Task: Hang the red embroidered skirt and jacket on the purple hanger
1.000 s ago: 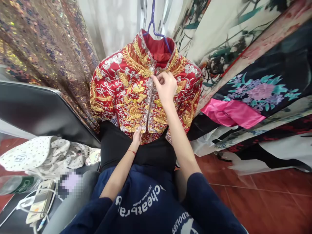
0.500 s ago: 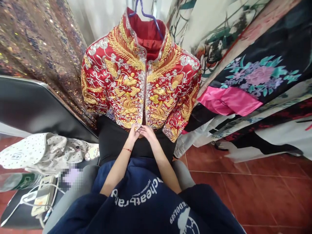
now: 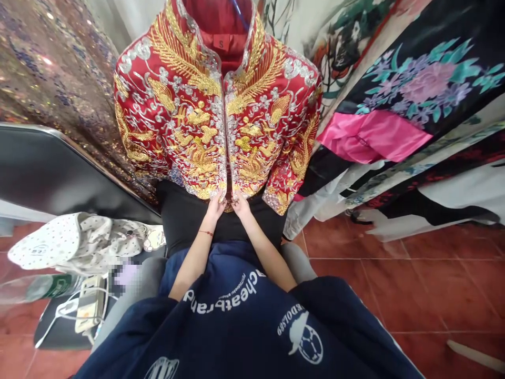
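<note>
A red jacket (image 3: pixel 189 105) with gold and silver embroidery hangs in front of me on a blue hanger (image 3: pixel 240 8), its front edges meeting down the middle. My left hand (image 3: pixel 215 206) pinches the bottom hem of the left front panel. My right hand (image 3: pixel 240 204) grips the hem of the right panel just beside it. Both hands sit close together at the jacket's lower centre, over a black skirt (image 3: pixel 185 221) that hangs below the jacket.
Sequined brown fabric (image 3: pixel 59 79) hangs at the left, floral robes (image 3: pixel 414 89) with a pink cuff (image 3: pixel 371 139) at the right. A black chair back (image 3: pixel 51 173), a dotted white bag (image 3: pixel 71 245), a bottle (image 3: pixel 43 287) and a power strip (image 3: pixel 89 310) lie at the lower left. Red floor tiles (image 3: pixel 394 295) spread right.
My right hand came down from the jacket's collar fastening to the bottom hem beside my left hand. The view has moved closer to the jacket.
</note>
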`<state>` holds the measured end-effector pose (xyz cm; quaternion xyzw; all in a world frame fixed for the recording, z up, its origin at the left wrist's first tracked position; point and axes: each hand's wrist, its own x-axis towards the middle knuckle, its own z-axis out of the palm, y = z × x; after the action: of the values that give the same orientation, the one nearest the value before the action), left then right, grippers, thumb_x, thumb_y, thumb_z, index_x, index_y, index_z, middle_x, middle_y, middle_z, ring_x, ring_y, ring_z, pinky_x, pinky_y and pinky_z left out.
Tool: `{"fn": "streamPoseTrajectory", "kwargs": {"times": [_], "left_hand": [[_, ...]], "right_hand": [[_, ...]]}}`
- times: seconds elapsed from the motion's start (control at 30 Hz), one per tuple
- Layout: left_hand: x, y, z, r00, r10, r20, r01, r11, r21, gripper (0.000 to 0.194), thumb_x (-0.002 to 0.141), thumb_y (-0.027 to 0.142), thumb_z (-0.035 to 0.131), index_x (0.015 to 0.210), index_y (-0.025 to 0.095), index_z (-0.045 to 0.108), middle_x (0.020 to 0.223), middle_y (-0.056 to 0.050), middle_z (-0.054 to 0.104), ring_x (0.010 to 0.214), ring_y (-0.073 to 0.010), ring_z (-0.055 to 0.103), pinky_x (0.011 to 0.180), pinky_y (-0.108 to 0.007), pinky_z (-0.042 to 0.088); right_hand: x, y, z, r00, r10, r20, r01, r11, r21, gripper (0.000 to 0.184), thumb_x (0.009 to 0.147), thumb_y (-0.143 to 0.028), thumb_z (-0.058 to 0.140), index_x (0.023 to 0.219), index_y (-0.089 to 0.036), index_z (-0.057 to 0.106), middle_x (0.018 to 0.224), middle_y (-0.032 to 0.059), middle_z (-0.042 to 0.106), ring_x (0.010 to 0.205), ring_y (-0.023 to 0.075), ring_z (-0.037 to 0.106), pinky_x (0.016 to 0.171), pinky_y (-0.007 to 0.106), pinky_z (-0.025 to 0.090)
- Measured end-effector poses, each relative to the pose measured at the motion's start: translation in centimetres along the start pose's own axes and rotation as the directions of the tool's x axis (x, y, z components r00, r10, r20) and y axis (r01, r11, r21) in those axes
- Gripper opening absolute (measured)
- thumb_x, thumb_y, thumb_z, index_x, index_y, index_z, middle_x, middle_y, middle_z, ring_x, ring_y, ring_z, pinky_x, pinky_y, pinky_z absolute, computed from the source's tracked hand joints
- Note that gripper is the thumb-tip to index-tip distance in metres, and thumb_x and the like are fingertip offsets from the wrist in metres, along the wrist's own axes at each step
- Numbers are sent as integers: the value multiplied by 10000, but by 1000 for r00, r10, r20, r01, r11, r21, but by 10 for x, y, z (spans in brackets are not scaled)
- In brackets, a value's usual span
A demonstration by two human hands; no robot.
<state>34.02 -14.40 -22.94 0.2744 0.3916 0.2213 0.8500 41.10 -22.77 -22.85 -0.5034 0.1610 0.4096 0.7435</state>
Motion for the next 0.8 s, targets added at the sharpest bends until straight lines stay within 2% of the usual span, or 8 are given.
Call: {"fn": "streamPoseTrajectory", "kwargs": {"times": [0.2,0.37,0.5,0.6,0.7,0.8], "left_hand": [[-8,0,-5,995,-13,97,15,1000,-26,80,872,216,730,903,163,678,761,-11,681,661,-75,591,693,-211,477],[-12,-1,-11,987,-61,150,64,998,-15,128,849,253,740,818,148,675,681,-9,656,577,-87,556,657,-244,477],[-14,1,-17,981,-76,176,79,997,-11,83,807,173,713,746,152,661,658,-9,648,608,-101,584,688,-251,483],[-16,3,-20,976,-78,201,81,997,-8,49,780,129,680,740,154,666,690,-13,669,654,-113,611,733,-261,495],[-16,3,-21,973,-78,218,82,997,-9,72,767,110,669,811,161,696,755,-9,701,705,-116,632,788,-265,498],[-14,0,-23,971,-79,226,84,996,-10,76,780,132,688,845,163,712,767,-6,712,704,-115,631,805,-263,490]], "right_hand": [[-3,8,-16,979,70,191,-52,994,-94,368,971,-381,638,1268,-165,610,1255,90,644,1065,209,663,900,421,589],[-6,5,-24,937,85,339,-37,989,-146,224,971,-320,649,1106,-140,655,1047,42,689,847,132,671,739,298,595],[-10,5,-22,912,49,407,3,992,-127,126,956,-254,664,975,-129,663,905,5,686,734,96,642,661,242,560],[-11,7,-21,905,4,426,32,996,-78,125,872,-235,752,907,-143,675,814,-13,690,694,94,628,643,229,526],[-11,10,-22,899,-24,438,47,998,-42,227,712,-224,861,854,-175,691,755,-19,702,688,104,621,638,228,490],[-11,10,-22,894,-36,447,59,998,-38,287,642,-233,882,853,-194,691,767,-14,719,707,116,624,639,237,480]]}}
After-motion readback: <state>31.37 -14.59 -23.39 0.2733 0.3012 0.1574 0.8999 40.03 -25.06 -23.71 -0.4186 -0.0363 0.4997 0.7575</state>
